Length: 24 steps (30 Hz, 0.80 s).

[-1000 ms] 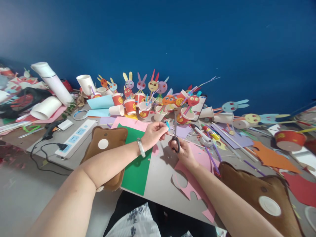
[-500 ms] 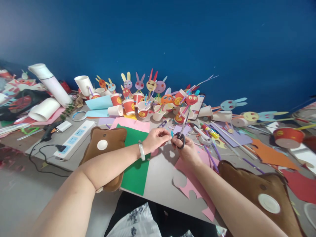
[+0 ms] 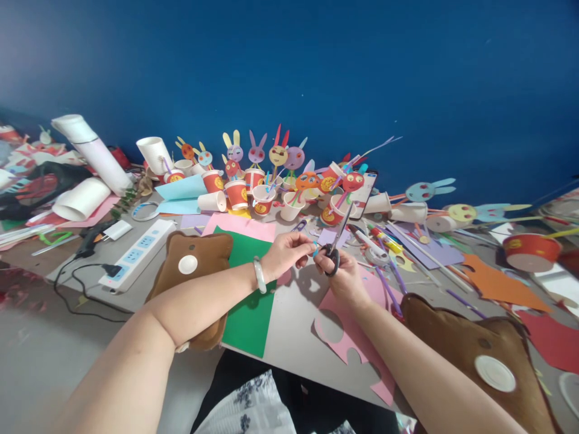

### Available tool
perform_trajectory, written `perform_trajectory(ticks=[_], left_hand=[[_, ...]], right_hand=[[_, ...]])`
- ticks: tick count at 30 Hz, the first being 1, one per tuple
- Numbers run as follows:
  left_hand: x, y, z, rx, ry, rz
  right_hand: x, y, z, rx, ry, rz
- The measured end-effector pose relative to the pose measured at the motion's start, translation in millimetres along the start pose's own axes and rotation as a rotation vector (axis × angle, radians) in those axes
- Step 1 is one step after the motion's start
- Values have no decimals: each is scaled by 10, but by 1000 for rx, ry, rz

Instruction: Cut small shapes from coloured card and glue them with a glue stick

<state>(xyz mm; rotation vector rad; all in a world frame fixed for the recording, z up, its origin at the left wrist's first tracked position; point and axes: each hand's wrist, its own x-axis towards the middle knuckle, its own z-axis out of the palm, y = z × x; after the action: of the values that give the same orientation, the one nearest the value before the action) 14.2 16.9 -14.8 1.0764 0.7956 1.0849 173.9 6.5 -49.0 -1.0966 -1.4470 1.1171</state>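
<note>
My left hand (image 3: 287, 253), with a pale bangle at the wrist, pinches a tiny light-blue piece (image 3: 315, 248) between thumb and fingers. Its fingertips almost meet those of my right hand (image 3: 344, 278), which grips scissors (image 3: 333, 256) by their black handles. The blades point up and to the right, away from the blue piece. Fingers hide part of that piece, so I cannot tell its exact shape. Below the hands, a green sheet (image 3: 248, 304) lies on the left and a pink sheet (image 3: 362, 340) with round cut-outs on the right.
Paper cups with rabbit-faced figures (image 3: 278, 157) line the blue wall. Brown plush cushions sit left (image 3: 203, 259) and right (image 3: 447, 337). A power strip (image 3: 141, 252) with cords is at left. Straws, a yellow glue tube (image 3: 389, 241) and an orange sheet (image 3: 502, 283) crowd the right.
The scissors have tilted slightly further right in my right hand. The blue piece shows a little more between the fingertips. The left hand stays nearly in place.
</note>
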Motion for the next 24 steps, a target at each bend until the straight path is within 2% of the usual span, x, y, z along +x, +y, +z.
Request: perform_trajectory(ticks=[4,11,15,24], left_hand=[[3,5,-8,8,-3,19],[60,29,-79,55,70,95],[77,43,-104,52,96,154],[66,63,-92,26,110,162]], right_hand=[[-5,-49,-6,-17,-5,-16],[24,-165,-63,-147,-219,-49],[23,-193,-69,-194,-258,-39],[26,-184,-58,-191,-311,-37]])
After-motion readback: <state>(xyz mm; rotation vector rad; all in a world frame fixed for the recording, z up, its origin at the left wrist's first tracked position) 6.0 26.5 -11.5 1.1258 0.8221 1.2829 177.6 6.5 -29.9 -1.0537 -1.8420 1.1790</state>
